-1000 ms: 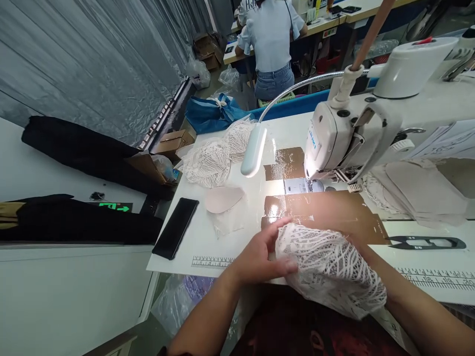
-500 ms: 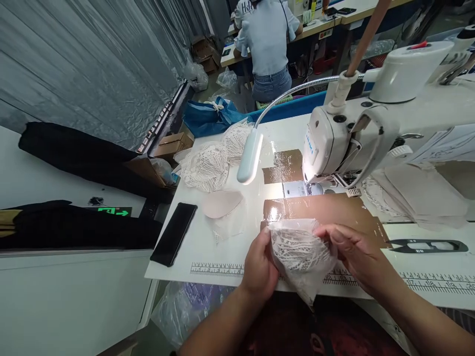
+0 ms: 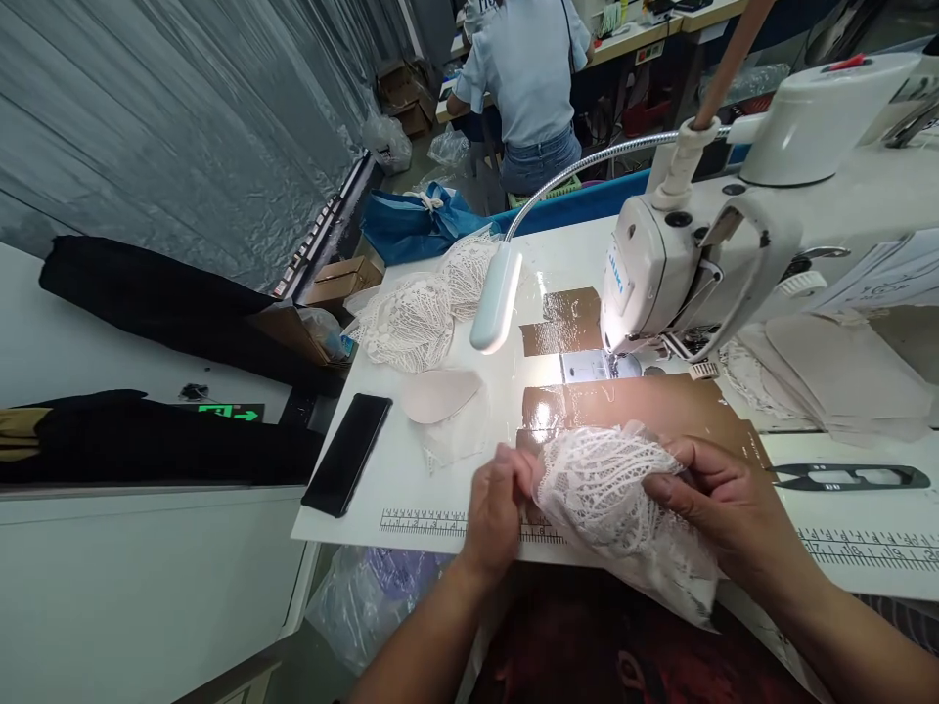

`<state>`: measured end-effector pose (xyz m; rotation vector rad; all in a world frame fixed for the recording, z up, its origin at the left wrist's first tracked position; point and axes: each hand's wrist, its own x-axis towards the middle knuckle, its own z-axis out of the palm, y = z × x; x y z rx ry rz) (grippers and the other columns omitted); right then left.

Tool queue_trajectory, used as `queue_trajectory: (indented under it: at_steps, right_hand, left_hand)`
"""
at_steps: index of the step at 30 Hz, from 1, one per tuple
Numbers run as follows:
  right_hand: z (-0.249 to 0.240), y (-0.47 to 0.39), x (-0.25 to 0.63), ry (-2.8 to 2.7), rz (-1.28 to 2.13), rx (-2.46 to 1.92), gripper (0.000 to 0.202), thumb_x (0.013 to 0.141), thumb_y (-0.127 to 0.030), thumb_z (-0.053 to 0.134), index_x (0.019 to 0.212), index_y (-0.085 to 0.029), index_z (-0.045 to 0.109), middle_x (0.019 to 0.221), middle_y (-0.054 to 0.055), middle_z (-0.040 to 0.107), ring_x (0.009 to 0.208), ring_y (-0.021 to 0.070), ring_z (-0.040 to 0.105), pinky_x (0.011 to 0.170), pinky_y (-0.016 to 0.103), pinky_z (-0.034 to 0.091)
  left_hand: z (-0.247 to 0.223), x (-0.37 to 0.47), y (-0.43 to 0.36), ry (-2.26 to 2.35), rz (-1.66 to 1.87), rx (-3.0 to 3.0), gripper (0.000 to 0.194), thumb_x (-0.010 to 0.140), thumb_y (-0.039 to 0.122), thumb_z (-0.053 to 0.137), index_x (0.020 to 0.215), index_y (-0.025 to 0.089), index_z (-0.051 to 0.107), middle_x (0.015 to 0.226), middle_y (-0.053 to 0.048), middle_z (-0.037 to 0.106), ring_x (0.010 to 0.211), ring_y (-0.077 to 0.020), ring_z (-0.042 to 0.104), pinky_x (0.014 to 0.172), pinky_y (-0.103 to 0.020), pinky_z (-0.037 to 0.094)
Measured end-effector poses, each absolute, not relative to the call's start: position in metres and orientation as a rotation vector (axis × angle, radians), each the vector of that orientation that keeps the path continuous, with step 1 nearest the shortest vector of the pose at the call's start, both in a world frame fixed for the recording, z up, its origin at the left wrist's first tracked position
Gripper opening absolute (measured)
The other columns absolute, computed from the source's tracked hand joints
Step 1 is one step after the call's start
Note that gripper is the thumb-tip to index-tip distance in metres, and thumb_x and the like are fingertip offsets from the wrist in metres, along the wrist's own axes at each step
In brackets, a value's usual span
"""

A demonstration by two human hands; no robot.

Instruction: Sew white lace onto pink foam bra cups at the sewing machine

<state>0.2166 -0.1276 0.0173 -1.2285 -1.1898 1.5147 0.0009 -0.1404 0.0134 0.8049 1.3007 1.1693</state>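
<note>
Between my hands, over the front edge of the sewing table, is a white lace cup piece with sheer fabric hanging toward my lap. My left hand pinches its left edge. On the other side my right hand grips the upper right edge between thumb and fingers. The sewing machine stands just beyond, its needle area lit. A beige cup-shaped piece with sheer fabric lies to the left. More lace cup pieces are heaped behind it.
A black phone lies at the table's left. Thread snips rest at the right, below stacked beige fabric pieces. A lamp on a bendy neck hangs over the table. Another person sits at a table beyond.
The lace piece has turned, and its lacy face now shows more fully. Its hanging end has swung right. My left hand has moved slightly left, my right hand slightly right.
</note>
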Motion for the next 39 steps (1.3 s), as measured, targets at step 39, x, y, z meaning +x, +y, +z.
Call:
queue_trajectory:
  at_steps: [39]
  right_hand:
    - [0.036,-0.108,0.224,-1.560,1.591,-1.306,0.030,0.080,-0.050,0.071,0.076,-0.020,0.071,0.069,0.001,0.063,0.064,0.0153,0.053,0.057,0.027,0.042]
  left_hand:
    - [0.054,0.007,-0.108,0.842,0.588,1.151,0.031,0.079,0.044,0.074,0.086,0.014,0.069,0.071,-0.001,0.057,0.061,-0.0109,0.051,0.058,-0.023,0.040]
